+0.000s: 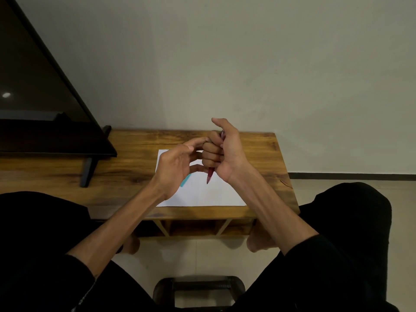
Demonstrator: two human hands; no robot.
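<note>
Item 1. Sheet of white paper (202, 194), laid flat on the wooden bench (126, 167), close to its near edge; taken as the landmark for all entries below. The part of its face that can be seen is plain white.

Item 2. Red pen (210, 176), held above the far part of the paper, nearly upright, with its tip pointing down and clear of the sheet. Any print on the barrel is too small to be read.

Item 3. Right hand (221, 154), raised above the far right part of the paper. Its fingers (210, 154) are curled tightly into a fist round the pen, and the thumb is stuck up free.

Item 4. Left hand (174, 167), above the left part of the paper. Its fingers are loosely spread and nothing is seen to be gripped; the forefinger is stretched across to touch the knuckles of the right hand.

Item 5. Teal strip (186, 180), lying on the paper, half hidden under the left hand; its kind cannot be told.

Item 6. Open compartments (191, 228), set under the bench top, below the paper's near edge. They are in shadow, and their contents cannot be told.

Item 7. Flat-screen television (33, 97), stood on the bench well to the left of the paper, screen dark.
</note>
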